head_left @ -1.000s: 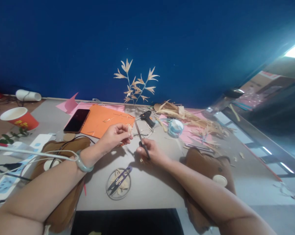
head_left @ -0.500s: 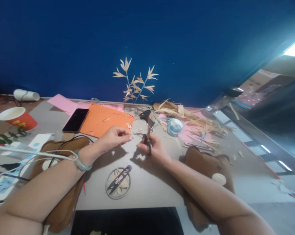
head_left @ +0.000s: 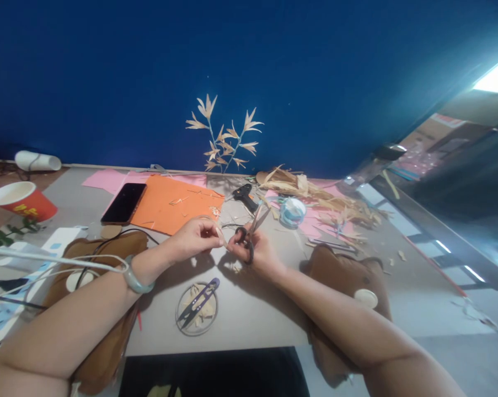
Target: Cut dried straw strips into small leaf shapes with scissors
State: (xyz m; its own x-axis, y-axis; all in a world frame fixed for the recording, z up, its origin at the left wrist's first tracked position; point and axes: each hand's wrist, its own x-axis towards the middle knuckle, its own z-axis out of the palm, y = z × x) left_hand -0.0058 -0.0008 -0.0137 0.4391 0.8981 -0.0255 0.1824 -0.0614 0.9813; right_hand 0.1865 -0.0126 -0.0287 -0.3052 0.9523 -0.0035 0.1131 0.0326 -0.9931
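Note:
My left hand (head_left: pixel 196 238) pinches a thin pale strip (head_left: pixel 223 236), too small to make out fully. Its fingertips nearly meet those of my right hand (head_left: pixel 262 255), which is closed around dark-handled scissors (head_left: pixel 258 218). The scissor blades point up and away, slightly apart. Below the hands, a small round dish (head_left: pixel 189 330) of pale scraps carries purple thread snips (head_left: pixel 199 303). Beyond my right hand lie a black glue gun (head_left: pixel 244 196) and a roll of light-blue tape (head_left: pixel 292 212).
A stem of dried husk flowers (head_left: pixel 226 144) stands against the blue wall. Dried husks (head_left: pixel 315 193) lie over pink paper at right. Left are orange paper (head_left: pixel 166 204), a phone (head_left: pixel 123 203), a paper cup (head_left: pixel 23 199) and a power strip (head_left: pixel 4 317). Brown cushions (head_left: pixel 335 281) lie beneath both forearms.
My hands have come together, and the pale strip now shows between the fingertips. The scissors have turned, with their blades now tilted to the right and visibly apart.

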